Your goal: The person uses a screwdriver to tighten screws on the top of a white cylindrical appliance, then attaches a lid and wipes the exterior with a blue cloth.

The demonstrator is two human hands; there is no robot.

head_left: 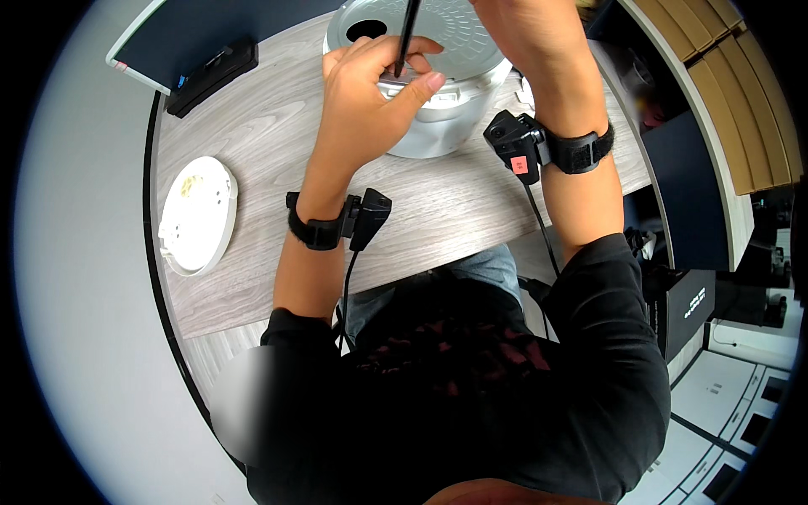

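Note:
A round white appliance, like a rice cooker, stands at the far side of the table with its patterned grey lid facing up. A black oval shows on the lid. My left hand rests over the lid's near edge, its index finger and thumb spread apart. Between them a thin black rod, like a screwdriver shaft, slants down to that edge; its upper end is cut off. Beyond the appliance's right side is my right hand; its fingers lie outside the picture, so its grip is hidden.
A white round shallow cover lies on the table's left. Behind it are a black case and a dark panel. Brown boxes fill a shelf at right. Black wrist devices trail cables from both my arms.

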